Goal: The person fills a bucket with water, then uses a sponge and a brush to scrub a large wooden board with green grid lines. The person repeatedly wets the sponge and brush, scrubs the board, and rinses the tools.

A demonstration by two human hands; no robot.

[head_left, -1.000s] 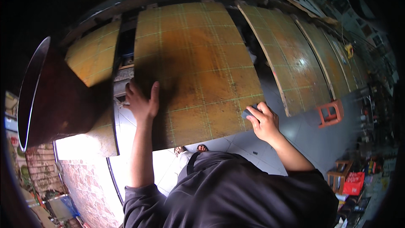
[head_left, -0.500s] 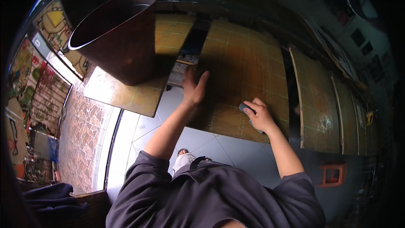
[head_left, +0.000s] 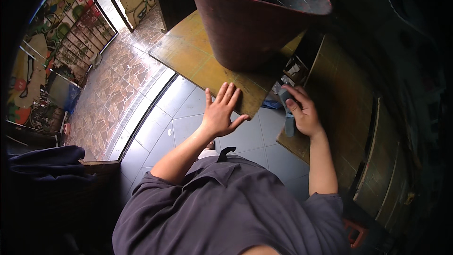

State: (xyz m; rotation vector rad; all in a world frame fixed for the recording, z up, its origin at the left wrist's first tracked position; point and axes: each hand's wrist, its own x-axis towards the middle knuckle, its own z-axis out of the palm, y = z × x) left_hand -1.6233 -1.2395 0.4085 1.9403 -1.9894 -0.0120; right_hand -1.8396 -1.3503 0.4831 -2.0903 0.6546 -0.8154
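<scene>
My left hand [head_left: 220,114] rests with fingers spread over the near edge of a yellowish-brown board [head_left: 186,49]. Behind those fingers, a large dark reddish bucket [head_left: 245,26] stands on the same board. In my right hand [head_left: 307,117] is a grey-blue block [head_left: 289,125], pinched between thumb and fingers, its exact kind unclear. That hand hovers by the gap between the left board and a darker brown board [head_left: 337,97]. Whether the block touches either board I cannot tell.
Further right lie more boards [head_left: 377,179], and an orange-red stool [head_left: 354,233] is partly hidden below them. Grey floor tiles [head_left: 188,123] show under the board edges. At left are a dark cloth [head_left: 45,160] and an open doorway with stone-patterned paving [head_left: 125,68].
My view has swung left. My left hand has come down flat on the left board's edge. My right hand has moved from the brown board toward the gap, still holding the block.
</scene>
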